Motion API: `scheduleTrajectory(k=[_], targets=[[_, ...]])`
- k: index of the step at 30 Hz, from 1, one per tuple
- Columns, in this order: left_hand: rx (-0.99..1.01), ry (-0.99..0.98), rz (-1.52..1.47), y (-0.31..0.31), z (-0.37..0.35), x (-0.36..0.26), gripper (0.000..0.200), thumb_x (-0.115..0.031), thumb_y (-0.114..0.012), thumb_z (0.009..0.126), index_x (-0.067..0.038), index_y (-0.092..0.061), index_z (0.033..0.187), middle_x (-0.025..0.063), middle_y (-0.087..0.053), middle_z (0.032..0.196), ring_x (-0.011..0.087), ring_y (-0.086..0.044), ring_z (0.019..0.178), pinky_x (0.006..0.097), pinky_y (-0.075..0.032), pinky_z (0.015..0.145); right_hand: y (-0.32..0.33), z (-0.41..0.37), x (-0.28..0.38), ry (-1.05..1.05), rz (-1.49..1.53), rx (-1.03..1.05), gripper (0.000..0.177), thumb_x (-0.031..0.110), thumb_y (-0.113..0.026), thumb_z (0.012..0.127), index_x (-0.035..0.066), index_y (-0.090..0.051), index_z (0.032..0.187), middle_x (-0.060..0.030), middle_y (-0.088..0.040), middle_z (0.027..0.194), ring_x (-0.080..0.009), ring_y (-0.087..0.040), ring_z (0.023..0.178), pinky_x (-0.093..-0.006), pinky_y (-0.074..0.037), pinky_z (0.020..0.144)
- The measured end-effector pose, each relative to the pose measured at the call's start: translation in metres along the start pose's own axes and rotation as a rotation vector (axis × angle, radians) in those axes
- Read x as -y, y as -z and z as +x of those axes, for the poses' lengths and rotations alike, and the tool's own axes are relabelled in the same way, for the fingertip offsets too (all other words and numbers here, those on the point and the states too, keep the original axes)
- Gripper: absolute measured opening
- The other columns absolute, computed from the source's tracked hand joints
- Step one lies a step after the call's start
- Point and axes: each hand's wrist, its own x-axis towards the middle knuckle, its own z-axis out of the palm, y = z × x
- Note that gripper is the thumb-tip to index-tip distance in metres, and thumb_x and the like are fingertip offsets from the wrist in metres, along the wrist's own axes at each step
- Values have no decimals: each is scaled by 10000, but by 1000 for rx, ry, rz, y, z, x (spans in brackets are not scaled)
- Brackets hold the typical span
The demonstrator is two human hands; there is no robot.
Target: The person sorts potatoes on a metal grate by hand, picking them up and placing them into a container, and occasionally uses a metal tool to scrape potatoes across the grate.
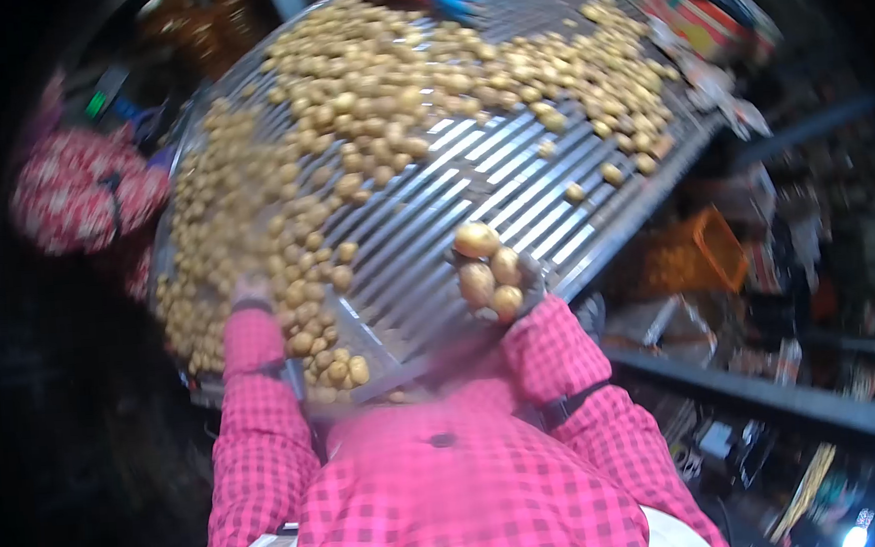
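Many potatoes lie on a slatted metal table, heaped along its far side and down its left side. My right hand, in a dark covering, holds several potatoes above the slats, near the table's front edge. At the left, my left hand reaches to the potato pile. Its fingers are blurred and hard to tell from the potatoes, so whether it grips any is not clear.
Across the table is a person's blue-gloved hand. Another person in a red patterned sleeve is at the left. An orange crate and a metal rail are at the right. A divider stands near the front edge.
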Motion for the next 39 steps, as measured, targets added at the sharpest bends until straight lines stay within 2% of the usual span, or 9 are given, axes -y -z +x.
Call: scheduleTrajectory(k=[5,11,16,23,25,26,28,30,39], targets=[[-102,307,-1261,38,-40,-92,291,-261,-509,883,-116,-550,1131,87,-607,1009,205,-599,870,330,-522,671,22,-59,38,129,19,-24,696,379,-613,770,20,-362,1310,-226,-406,1298,-456,-506,1032,-422,-530,581],[1196,-65,-1962,-11,-41,-158,443,-448,-385,904,-192,-489,1250,104,-544,1218,330,-545,1040,478,-506,725,7,-177,64,591,-277,-196,727,352,-623,712,-47,-374,1268,-241,-483,1163,-429,-562,926,-408,-578,525],[1398,40,-1748,-28,-90,-239,515,-432,-365,905,-88,-426,1283,151,-503,1230,329,-501,1079,452,-472,812,-5,-340,29,826,-242,-264,805,302,-630,730,0,-226,1357,-224,-256,1372,-518,-396,1128,-690,-430,790],[1667,129,-1696,-78,-113,-258,577,-523,-425,854,-84,-473,1225,173,-455,1293,374,-440,1164,490,-449,859,-14,-490,-117,1178,-144,-1117,620,340,-590,751,50,-419,1272,-163,-552,1094,-364,-572,941,-424,-510,579],[1318,414,-1668,-83,-124,-252,591,-542,-458,836,-88,-477,1215,184,-423,1324,369,-425,1180,512,-415,901,8,-511,-142,1113,-87,-1418,598,344,-585,763,58,-428,1264,-152,-556,1093,-347,-574,939,-419,-512,599],[1062,-343,-1289,-70,-141,-255,602,-551,-459,834,-89,-468,1219,188,-420,1326,367,-432,1174,519,-404,908,18,-514,-146,1028,-79,-1580,587,345,-583,769,62,-432,1261,-147,-558,1092,-339,-576,937,-416,-513,610],[1041,-343,-1257,-42,-163,-269,583,-529,-462,848,-90,-448,1230,194,-423,1321,356,-462,1146,512,-414,893,36,-513,-143,818,-103,-1825,565,349,-578,781,71,-441,1253,-136,-563,1090,-321,-578,935,-411,-516,631],[1266,271,-1681,-32,-161,-270,522,-445,-501,862,-89,-435,1237,198,-432,1310,339,-509,1093,464,-459,833,50,-504,-121,615,-213,-1956,543,352,-573,793,79,-449,1246,-126,-568,1089,-304,-581,933,-406,-518,652],[795,199,-1185,-9,-149,-237,275,-123,-620,813,-102,-528,1072,5,-505,669,104,-493,536,207,-380,417,37,-293,82,379,-1198,-1625,303,160,-574,839,35,-568,1115,-61,-608,970,-137,-576,818,-255,-476,648]])
